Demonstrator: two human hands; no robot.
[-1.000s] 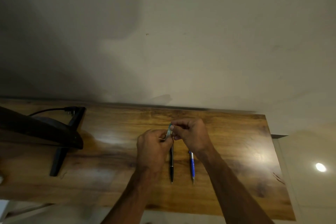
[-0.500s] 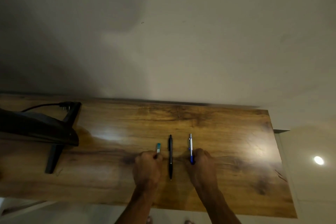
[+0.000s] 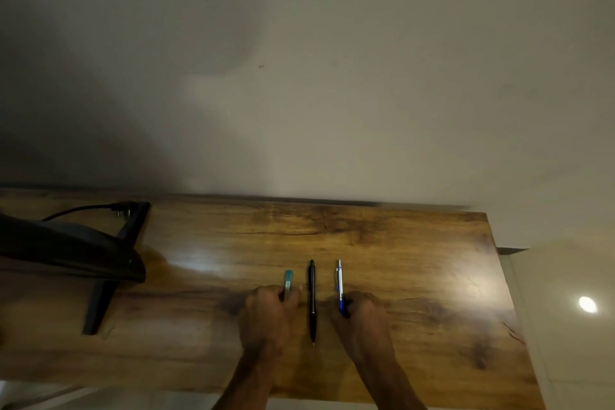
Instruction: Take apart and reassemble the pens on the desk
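- Curled around the near end of a teal pen, the fingers of a person's left hand hold it low over the wooden desk, with the pen's far end pointing toward the wall.
- On the other side, the right hand grips the near half of a blue pen in the same way. Its silver clip and push-button stick out beyond the knuckles.
- Whether either held pen rests on the wood or sits just above it cannot be told from the head camera.
- Between the two hands lies a black pen, flat on the desk and touched by neither, its tip toward the person.
- All three pens run roughly parallel, side by side, near the middle of the desk and closer to its front edge than to the wall.
- Both forearms reach in from the bottom of the frame.
- At far left stands a dark monitor on a black stand, well apart from the pens, with a cable trailing behind it.
- A bright spot of light reflects off the pale floor beyond the desk's right edge.
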